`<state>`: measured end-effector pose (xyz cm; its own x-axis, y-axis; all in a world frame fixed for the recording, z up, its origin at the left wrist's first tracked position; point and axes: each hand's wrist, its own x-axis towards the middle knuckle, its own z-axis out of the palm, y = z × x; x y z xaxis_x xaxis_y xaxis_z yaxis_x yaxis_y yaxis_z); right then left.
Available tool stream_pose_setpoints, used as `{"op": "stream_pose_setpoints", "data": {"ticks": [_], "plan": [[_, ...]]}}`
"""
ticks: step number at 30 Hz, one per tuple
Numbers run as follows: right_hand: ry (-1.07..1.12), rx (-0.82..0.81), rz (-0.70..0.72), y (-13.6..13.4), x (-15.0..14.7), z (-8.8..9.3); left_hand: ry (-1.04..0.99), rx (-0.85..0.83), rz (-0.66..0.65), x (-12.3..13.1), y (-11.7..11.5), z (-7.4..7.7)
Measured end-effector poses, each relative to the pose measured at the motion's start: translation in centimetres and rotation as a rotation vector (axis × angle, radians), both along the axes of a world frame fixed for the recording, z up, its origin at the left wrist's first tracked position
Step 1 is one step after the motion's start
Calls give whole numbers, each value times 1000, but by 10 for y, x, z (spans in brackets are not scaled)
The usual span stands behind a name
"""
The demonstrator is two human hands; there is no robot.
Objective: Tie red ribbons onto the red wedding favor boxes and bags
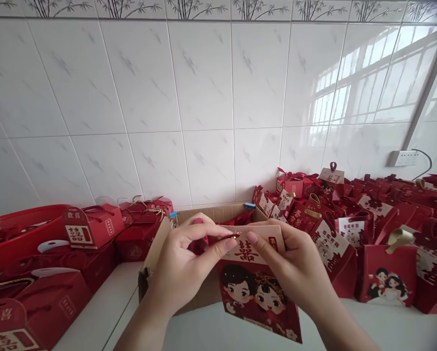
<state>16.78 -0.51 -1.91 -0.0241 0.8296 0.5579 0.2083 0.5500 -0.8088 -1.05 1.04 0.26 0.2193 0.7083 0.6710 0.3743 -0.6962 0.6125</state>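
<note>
Between my hands is a red and cream candy box [257, 287] printed with two cartoon figures and a red character. My right hand [291, 253] grips its top right edge, thumb on the front and fingers behind. My left hand [191, 258] is closed in a pinch at the top left corner of the box. A small dark red strip with a gold glint [231, 237], which looks like ribbon, shows between its thumb and forefinger. Behind the hands stands an open cardboard carton [200, 213], its contents mostly hidden; some red ribbon shows inside.
Many finished-looking red candy boxes [387, 273] with ribbon loops crowd the right side. On the left are red handled boxes [94, 226] and a red plastic basin [39, 217]. A white tiled wall [207, 97] rises behind, with a power socket [403, 158] at right.
</note>
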Motion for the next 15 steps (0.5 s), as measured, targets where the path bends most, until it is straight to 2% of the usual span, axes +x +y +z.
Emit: {"op": "stream_pose_setpoints", "data": {"ticks": [5, 10, 12, 15], "plan": [[-64, 258, -100, -14, -5, 2, -16, 195, -15, 4, -12, 0], [-104, 461, -180, -21, -7, 0, 29, 302, -49, 6, -22, -1], [-99, 513, -192, -22, -5, 0, 33, 361, -86, 5, -24, -1], [-134, 499, -143, -24, -1, 4, 27, 389, -146, 4, -24, -1]]}}
